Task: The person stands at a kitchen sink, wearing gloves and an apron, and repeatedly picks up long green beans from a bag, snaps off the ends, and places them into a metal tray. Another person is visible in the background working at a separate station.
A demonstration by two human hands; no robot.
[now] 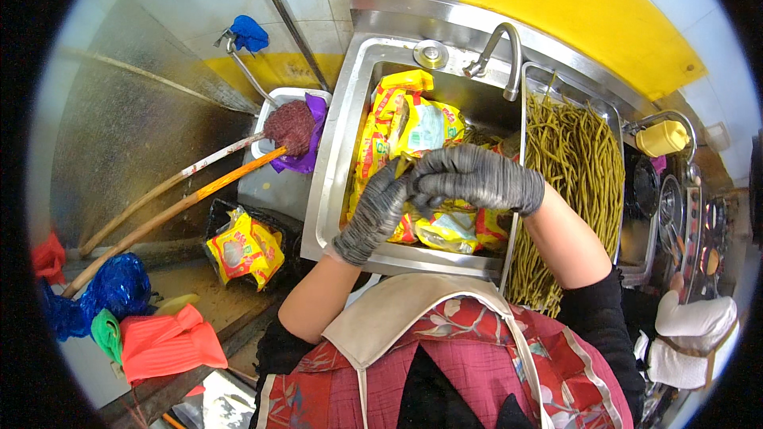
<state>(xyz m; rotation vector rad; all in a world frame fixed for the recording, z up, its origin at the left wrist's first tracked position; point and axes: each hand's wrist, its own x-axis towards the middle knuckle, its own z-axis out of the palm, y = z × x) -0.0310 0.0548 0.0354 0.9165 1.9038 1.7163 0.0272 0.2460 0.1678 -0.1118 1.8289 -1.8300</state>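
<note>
Both of my hands wear dark grey striped gloves and meet above a steel sink [331, 185]. My left hand [377, 208] pinches a short olive-green piece of long bean [405, 164] between thumb and finger. Against it, my right hand [471, 179] has its fingers curled inward; what its fingertips hold is hidden. Beneath them, yellow and red plastic food packets [420, 125] fill the basin's left side, with more packets [453, 231] towards the front. A few dark strands of long bean show among them. Right of the basin, a metal tray [523, 104] holds a thick heap of long beans [572, 167].
A curved faucet [512, 59] overhangs the sink's back edge, near a metal drain stopper [431, 54]. At left, a black bin [217, 214] contains yellow packets, and mop handles [173, 205] lean over. Coral rubber gloves [170, 342] hang lower left. Another person's white-gloved hand [694, 317] appears far right.
</note>
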